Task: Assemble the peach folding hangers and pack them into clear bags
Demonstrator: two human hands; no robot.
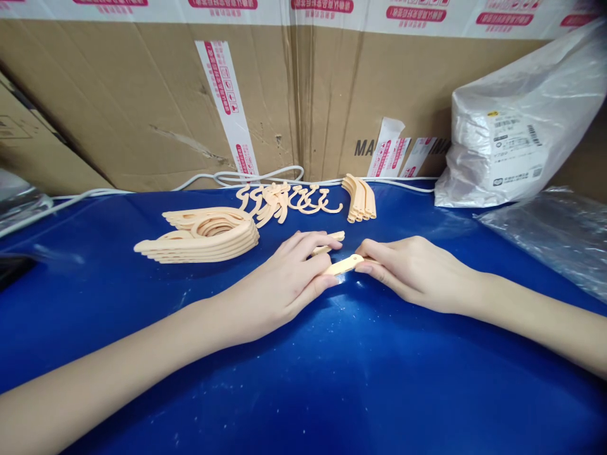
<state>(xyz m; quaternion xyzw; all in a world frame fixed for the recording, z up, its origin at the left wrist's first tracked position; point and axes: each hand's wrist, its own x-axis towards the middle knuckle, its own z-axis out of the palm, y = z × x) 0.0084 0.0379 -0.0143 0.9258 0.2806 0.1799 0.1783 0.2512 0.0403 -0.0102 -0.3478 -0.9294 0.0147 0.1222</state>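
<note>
My left hand [303, 272] is closed around a beige plastic hanger piece [344, 265], its thumb and fingers on the near arm. A further beige arm [336, 237] shows beyond the fingers; the palm hides where the two meet. My right hand [417, 272] pinches a slim beige hanger arm [370, 260] at the right end of the near piece, so the two parts touch. Most of that slim arm is covered by the fingers. Behind the hands lie several loose hanger hooks [310, 201], a group of short curved hanger arms [361, 199] and a stack of hanger bodies [203, 246].
Cardboard boxes [165, 95] stand along the back of the blue table [303, 379]. A white cable [190, 183] runs at their foot. On the right are a white plastic parcel [502, 139] and a clear plastic bag [559, 234]. A dark object [14, 270] sits at the left edge.
</note>
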